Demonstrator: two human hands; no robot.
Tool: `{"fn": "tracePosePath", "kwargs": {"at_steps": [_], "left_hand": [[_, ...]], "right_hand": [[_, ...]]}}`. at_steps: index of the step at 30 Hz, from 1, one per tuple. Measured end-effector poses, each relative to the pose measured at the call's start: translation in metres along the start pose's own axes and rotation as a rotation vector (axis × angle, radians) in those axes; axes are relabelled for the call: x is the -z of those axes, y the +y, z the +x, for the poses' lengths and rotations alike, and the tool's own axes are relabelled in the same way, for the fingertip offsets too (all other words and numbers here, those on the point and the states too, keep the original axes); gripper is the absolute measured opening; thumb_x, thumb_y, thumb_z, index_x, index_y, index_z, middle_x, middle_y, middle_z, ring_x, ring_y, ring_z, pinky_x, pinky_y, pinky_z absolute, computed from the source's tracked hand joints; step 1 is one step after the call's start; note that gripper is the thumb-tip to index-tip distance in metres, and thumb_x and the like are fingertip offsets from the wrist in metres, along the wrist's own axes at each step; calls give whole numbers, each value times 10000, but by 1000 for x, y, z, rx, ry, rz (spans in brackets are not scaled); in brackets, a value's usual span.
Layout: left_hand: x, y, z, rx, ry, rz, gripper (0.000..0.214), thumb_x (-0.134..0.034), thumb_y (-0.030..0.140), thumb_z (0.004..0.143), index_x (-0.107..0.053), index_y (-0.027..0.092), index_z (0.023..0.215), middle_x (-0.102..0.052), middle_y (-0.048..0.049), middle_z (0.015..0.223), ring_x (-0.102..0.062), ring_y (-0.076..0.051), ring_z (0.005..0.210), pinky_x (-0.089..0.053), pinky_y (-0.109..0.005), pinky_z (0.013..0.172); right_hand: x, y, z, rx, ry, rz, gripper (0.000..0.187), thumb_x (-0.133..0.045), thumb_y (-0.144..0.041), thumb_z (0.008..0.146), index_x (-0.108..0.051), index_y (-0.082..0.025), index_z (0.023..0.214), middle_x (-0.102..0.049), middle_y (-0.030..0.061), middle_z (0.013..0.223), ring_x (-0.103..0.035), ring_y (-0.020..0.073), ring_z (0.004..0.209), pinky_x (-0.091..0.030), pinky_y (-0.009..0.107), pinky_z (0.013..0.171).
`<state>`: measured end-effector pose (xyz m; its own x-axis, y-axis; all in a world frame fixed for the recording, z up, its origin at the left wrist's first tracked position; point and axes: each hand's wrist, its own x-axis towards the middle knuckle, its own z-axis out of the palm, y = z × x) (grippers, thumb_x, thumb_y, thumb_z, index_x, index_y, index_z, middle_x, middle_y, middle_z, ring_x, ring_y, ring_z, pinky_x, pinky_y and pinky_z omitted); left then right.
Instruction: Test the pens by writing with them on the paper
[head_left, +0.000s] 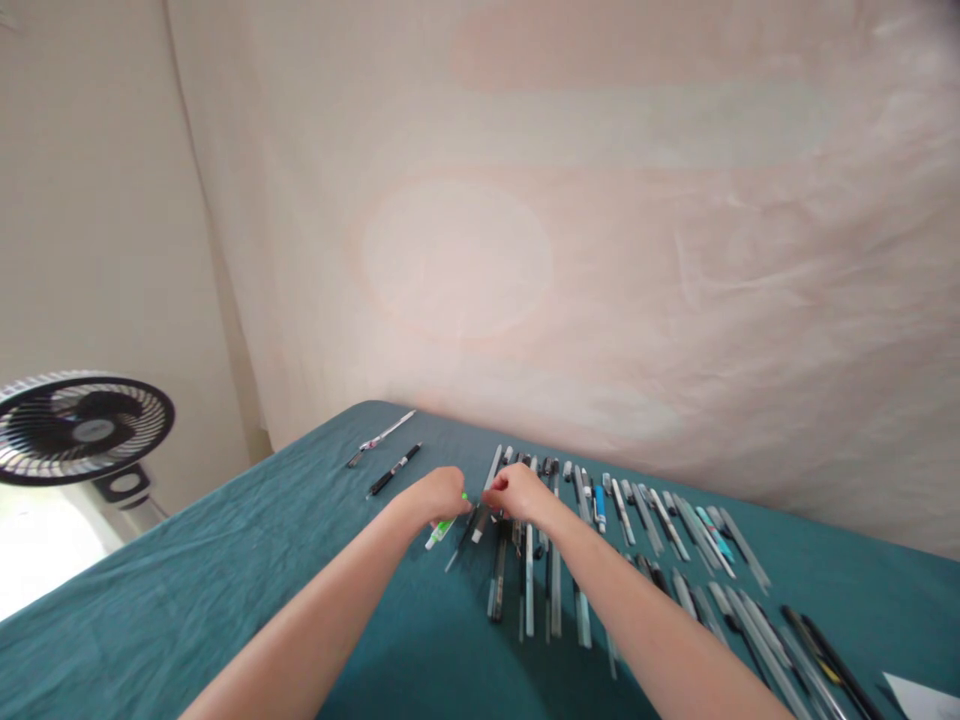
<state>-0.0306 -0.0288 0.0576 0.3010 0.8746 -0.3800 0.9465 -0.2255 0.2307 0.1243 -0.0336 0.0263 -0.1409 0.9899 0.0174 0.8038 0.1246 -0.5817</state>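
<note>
My left hand [439,495] is closed round a green and white pen [442,530] that slants down to the left under it. Close beside it, my right hand [517,493] is closed with its fingertips pinched near the pen's upper end; what it grips is hidden. Both hands hover over the left end of a long row of pens [600,510] laid side by side on a teal tablecloth [225,600]. Apart from the row, a black pen [394,470] and a white pen [380,438] lie to the left of my hands.
A black fan [79,428] stands off the table's left edge. A pale cloth backdrop [600,250] hangs right behind the table. More pens [757,630] lie in a second row at the right, with a white paper corner [922,695] at the lower right.
</note>
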Motion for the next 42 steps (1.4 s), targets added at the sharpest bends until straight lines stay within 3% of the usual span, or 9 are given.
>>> {"fn": "tracePosePath", "kwargs": {"at_steps": [3, 8, 14, 17, 25, 28, 34, 38, 42], "left_hand": [[-5, 0, 3, 28, 12, 15, 286, -499, 295, 840, -507, 149, 1087, -543, -69, 1073, -558, -184, 902, -475, -378, 753], [-10, 2, 5, 45, 14, 17, 283, -499, 294, 840, -509, 151, 1084, -543, -70, 1071, -559, -184, 901, -476, -375, 750], [-5, 5, 1, -7, 28, -12, 225, -513, 269, 810, -615, 88, 723, -632, -49, 638, -608, -148, 600, -483, -283, 607], [-2, 6, -3, -26, 27, -44, 226, -523, 237, 783, -615, 90, 638, -625, -50, 556, -605, -148, 528, -471, -250, 541], [-3, 7, -7, 12, -55, -81, 268, -489, 296, 847, -518, 138, 1061, -564, -64, 1025, -574, -164, 842, -490, -354, 713], [-1, -1, 1, 49, 36, -65, 298, -492, 291, 843, -497, 146, 1104, -534, -78, 1090, -556, -189, 906, -476, -385, 754], [11, -42, 21, 191, 413, 39, 301, -498, 289, 841, -497, 152, 1108, -526, -81, 1107, -548, -195, 929, -469, -388, 770], [8, -68, 27, 331, 614, 69, 308, -494, 292, 842, -492, 148, 1114, -522, -84, 1115, -544, -201, 939, -464, -402, 777], [-2, -81, 32, 354, 684, 31, 309, -492, 305, 841, -497, 148, 1108, -519, -85, 1122, -535, -208, 959, -453, -415, 794]], "right_hand": [[-5, -4, -2, -7, -20, -48, 172, -599, -305, 676, -674, -174, 594, -661, 39, 587, -598, 142, 579, -359, 204, 498], [-9, -9, -3, -17, 22, -109, 174, -576, -310, 698, -690, -180, 694, -687, 78, 738, -619, 171, 701, -364, 223, 555], [3, -11, -14, 12, 40, -116, 214, -524, -333, 743, -677, -184, 739, -688, 72, 774, -618, 171, 742, -366, 225, 583], [13, -14, -30, 35, 42, -107, 227, -509, -348, 759, -666, -184, 765, -686, 65, 794, -615, 164, 747, -372, 219, 600], [9, -27, -105, 129, -36, -19, 191, -505, -326, 767, -654, -207, 788, -680, 34, 765, -610, 156, 715, -376, 216, 613], [-5, -31, -132, 165, -103, -18, 188, -507, -337, 763, -659, -226, 760, -682, 16, 754, -609, 157, 708, -375, 220, 622], [-31, -31, -150, 313, -251, -50, 178, -501, -277, 742, -660, -220, 799, -677, 29, 799, -612, 163, 752, -384, 205, 633], [-39, -26, -147, 329, -238, -44, 175, -491, -257, 739, -654, -216, 791, -667, 29, 788, -609, 153, 728, -382, 195, 609], [-40, -22, -147, 355, -203, -11, 157, -497, -249, 737, -646, -213, 773, -660, 26, 759, -597, 147, 702, -378, 195, 597]]}}
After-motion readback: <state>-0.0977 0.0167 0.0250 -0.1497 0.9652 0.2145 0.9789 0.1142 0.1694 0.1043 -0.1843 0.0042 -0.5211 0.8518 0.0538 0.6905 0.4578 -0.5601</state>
